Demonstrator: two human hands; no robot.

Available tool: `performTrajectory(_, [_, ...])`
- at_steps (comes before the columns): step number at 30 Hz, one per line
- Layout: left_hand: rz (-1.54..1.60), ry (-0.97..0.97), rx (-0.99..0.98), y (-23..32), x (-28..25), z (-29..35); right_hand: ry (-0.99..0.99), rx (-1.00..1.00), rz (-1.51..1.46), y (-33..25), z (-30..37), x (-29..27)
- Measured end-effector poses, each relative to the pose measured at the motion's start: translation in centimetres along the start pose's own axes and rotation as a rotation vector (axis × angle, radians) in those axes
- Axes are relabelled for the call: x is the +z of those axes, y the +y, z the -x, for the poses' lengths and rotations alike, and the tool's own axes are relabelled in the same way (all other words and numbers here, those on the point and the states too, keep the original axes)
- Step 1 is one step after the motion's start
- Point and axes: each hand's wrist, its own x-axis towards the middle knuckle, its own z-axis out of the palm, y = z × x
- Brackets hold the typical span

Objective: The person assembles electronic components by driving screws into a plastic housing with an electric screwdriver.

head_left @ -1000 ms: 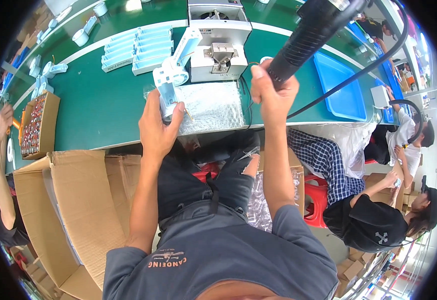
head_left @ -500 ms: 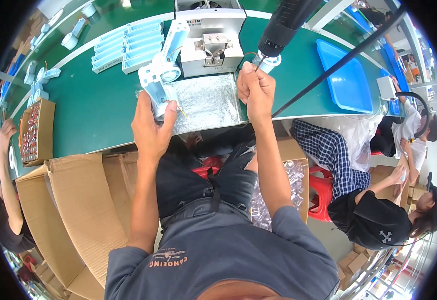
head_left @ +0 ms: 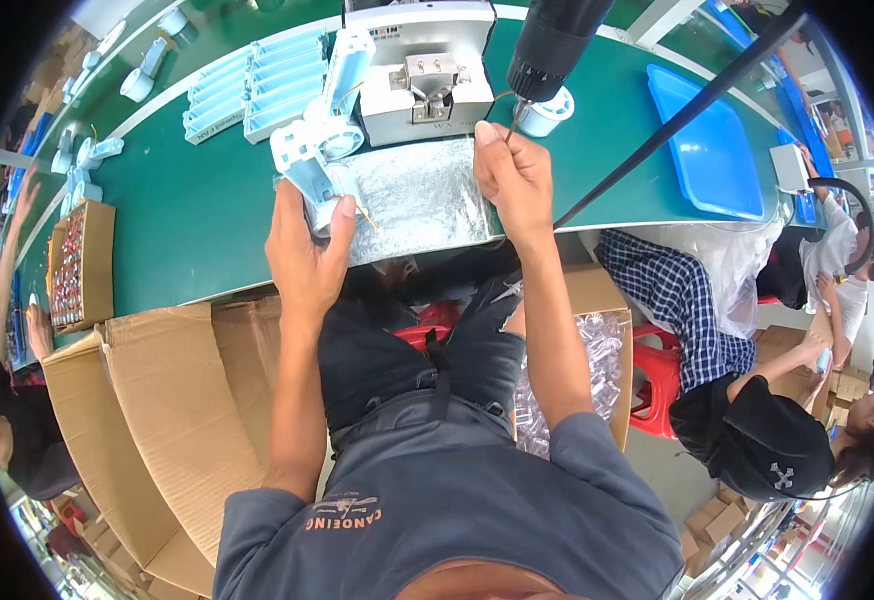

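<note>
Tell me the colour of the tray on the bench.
Bright blue; the tray shows in the head view, at the bench's right.

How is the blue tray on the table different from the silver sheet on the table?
The blue tray is bright blue with a raised rim; the silver sheet is shiny, crinkly and flat. The blue tray lies off to the person's right with no hand near it; the silver sheet lies right under the left hand and the right hand. Both rest on the green table.
</note>
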Motion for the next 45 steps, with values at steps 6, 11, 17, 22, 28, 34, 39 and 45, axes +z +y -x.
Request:
performTrajectory(6, [-0.084, 0.093, 0.091, 0.4, 1.1, -0.4, 0.032, 0.047, 0.09, -0.7, -0.5, -0.4])
performTrajectory(11, [-0.028, 0.04, 0.07, 0.0, 1.4, -0.3, 0.006, -0.064, 0.278, 0.9, -1.5, -0.7])
performTrajectory(17, [-0.05, 0.085, 0.222, -0.6, 2.0, -0.8, 0.002, -0.14, 0.496, 1.6, -2.3, -0.1])
performTrajectory(22, [-0.017, 0.107, 0.247, -1.2, 1.9, -0.8, -0.015, -0.122, 0.497, 2.1, -2.3, -0.2])
performTrajectory(28, [-0.078, 0.128, 0.203, -1.7, 1.0, -0.9, -0.051, -0.114, 0.465, 0.3, -2.9, -0.1])
performTrajectory(34, [-0.077, 0.1, 0.194, -2.0, 1.2, -1.3, -0.036, -0.044, 0.36, 1.8, -3.6, -1.1])
performTrajectory(39, [-0.056, 0.037, 0.081, 1.5, 0.7, -0.6, 0.038, 0.029, 0.23, 3.7, -4.1, -2.4])
performTrajectory(45, [-0.008, 0.124, 0.183, 0.5, 0.0, -0.2, 0.022, 0.125, 0.213, 0.9, -2.7, -1.1])
